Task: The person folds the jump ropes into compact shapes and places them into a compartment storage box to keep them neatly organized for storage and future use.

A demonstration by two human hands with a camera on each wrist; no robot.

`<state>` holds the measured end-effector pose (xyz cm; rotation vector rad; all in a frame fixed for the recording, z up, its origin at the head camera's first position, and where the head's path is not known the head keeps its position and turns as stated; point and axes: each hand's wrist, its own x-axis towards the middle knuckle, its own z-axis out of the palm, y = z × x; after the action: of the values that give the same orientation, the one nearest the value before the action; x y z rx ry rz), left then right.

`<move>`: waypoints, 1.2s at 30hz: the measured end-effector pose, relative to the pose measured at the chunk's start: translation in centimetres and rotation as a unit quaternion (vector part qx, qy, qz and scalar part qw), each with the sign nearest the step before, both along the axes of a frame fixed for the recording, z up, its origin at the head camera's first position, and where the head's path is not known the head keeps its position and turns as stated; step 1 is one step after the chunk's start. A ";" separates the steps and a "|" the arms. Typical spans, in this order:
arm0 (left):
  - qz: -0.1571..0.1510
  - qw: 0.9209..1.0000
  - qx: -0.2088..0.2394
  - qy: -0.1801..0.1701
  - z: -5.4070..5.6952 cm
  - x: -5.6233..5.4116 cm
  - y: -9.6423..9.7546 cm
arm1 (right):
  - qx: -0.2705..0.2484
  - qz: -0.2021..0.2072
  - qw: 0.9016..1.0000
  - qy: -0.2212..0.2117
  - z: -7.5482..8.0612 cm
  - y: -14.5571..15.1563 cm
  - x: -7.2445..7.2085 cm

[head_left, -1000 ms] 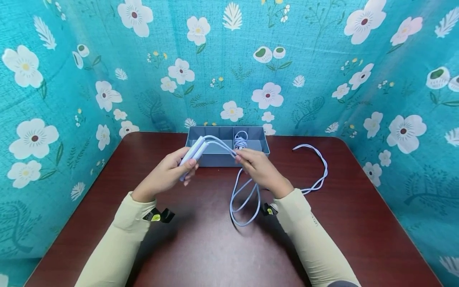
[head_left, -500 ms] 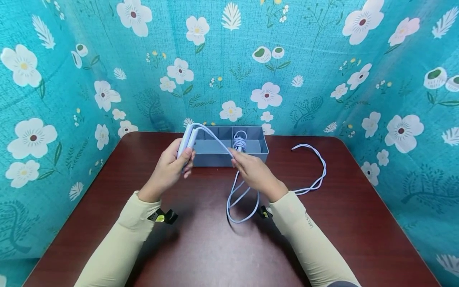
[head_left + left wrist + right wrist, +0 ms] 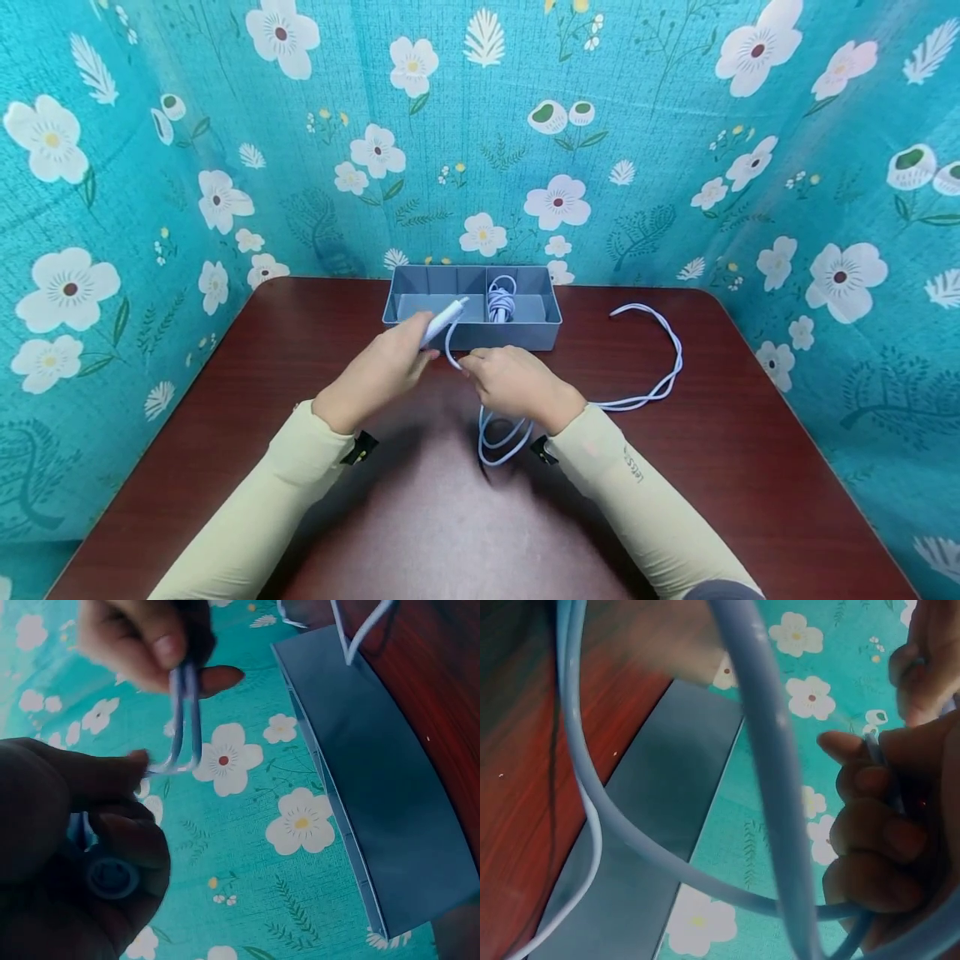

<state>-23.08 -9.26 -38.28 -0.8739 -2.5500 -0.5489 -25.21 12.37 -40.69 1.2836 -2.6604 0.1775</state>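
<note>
My left hand (image 3: 378, 371) grips the pale blue-lavender handles (image 3: 444, 322) of a jump rope, which tilt up to the right. The round end of one handle (image 3: 112, 877) shows inside the fist in the left wrist view. Just to its right, my right hand (image 3: 517, 385) holds the doubled cord (image 3: 187, 712) with curled fingers (image 3: 870, 832). A short arc of cord bridges the two hands. Below the right hand, cord loops (image 3: 504, 460) hang down near the table. The remaining cord (image 3: 660, 392) trails along the table to the right in a twisted curve.
A grey-blue divided box (image 3: 498, 337) stands at the table's back, just beyond the hands. In its right compartment lies a wound bundle of similar cord (image 3: 501, 300). The dark red-brown table (image 3: 450, 533) meets a teal floral curtain (image 3: 480, 150) at the back and sides.
My left hand has swung right and turned, bringing the handles from near upright at the left to a slant near the right hand. The right hand has dropped slightly, lowering the cord.
</note>
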 end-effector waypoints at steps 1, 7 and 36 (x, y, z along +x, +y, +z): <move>-0.006 1.000 -0.017 0.019 -0.2 0.0 0.2 | 0.002 0.005 1.000 0.001 0.1 -0.1 0.0; -0.013 0.993 -0.081 0.080 -1.6 0.1 0.8 | -0.002 0.021 1.000 -0.010 0.8 -0.6 0.4; 0.037 0.970 -0.168 0.170 -2.1 -0.2 0.9 | -0.108 0.110 0.987 -0.036 1.9 -0.6 1.9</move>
<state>-23.24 -8.39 -40.33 -0.8896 -2.3752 0.0612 -23.31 11.77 -38.83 1.5191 -2.4662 0.5381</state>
